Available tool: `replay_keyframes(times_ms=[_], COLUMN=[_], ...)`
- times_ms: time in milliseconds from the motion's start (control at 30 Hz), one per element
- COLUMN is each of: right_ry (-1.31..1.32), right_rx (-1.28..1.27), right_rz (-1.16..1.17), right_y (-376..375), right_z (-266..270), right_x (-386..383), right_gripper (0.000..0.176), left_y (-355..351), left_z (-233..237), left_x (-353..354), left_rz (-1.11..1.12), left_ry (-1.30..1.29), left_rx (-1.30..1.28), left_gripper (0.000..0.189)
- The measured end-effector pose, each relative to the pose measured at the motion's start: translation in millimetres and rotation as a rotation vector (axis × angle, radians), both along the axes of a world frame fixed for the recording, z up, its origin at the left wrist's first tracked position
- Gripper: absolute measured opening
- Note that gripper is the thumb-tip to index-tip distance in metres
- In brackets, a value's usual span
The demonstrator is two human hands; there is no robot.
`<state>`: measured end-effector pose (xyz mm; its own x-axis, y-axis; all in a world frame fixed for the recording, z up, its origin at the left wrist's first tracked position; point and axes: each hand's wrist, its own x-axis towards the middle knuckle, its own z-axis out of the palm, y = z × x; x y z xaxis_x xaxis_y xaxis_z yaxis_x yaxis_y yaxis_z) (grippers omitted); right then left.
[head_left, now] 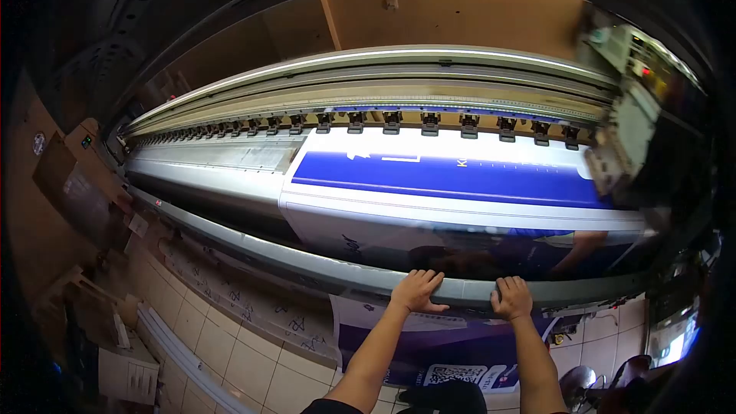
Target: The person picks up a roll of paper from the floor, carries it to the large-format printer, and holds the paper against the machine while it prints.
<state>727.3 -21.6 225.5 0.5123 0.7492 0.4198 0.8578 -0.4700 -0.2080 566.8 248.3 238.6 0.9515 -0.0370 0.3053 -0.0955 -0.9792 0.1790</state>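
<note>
Evidently, the left hand (416,291) and the right hand (512,298) are both clamped on the long grey metal front rail (307,264) of a wide printer.
The hands are set side by side, a little apart, with fingers hooked over the rail's top edge, probably so that the body is steadied while leaning in. Just behind the rail, the blue-and-white printed banner sheet (452,172) is spread flat under a row of small black pinch rollers (391,121), which seem to keep it taut. Its lower end is draped below the rail towards the pale tiled floor (238,353).
</note>
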Motion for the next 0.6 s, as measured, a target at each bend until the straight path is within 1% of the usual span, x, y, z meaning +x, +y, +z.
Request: replay_keyframes(times_ms=[167, 233, 433, 600], right_ry=[-0.005, -0.004, -0.01, -0.003], right_rx=[0.01, 0.008, 0.024, 0.019], right_rz=[-0.002, -0.001, 0.006, 0.007], right_y=[0.3, 0.5, 1.2, -0.4], right_z=[4.8, 6.9, 2.9, 4.6], right_x=[-0.8, -0.6, 1.6, 0.2], right_gripper=[0.031, 0.031, 0.031, 0.032], left_y=[1.2, 0.7, 1.7, 0.8], left_z=[-2.6, -1.1, -1.3, -2.2], left_x=[0.9, 0.7, 1.3, 1.0], left_rz=[-0.015, 0.0, -0.011, -0.004], left_ry=[-0.058, 0.017, -0.041, -0.032], left_rx=[0.008, 0.024, 0.03, 0.024], left_gripper=[0.09, 0.089, 0.09, 0.09])
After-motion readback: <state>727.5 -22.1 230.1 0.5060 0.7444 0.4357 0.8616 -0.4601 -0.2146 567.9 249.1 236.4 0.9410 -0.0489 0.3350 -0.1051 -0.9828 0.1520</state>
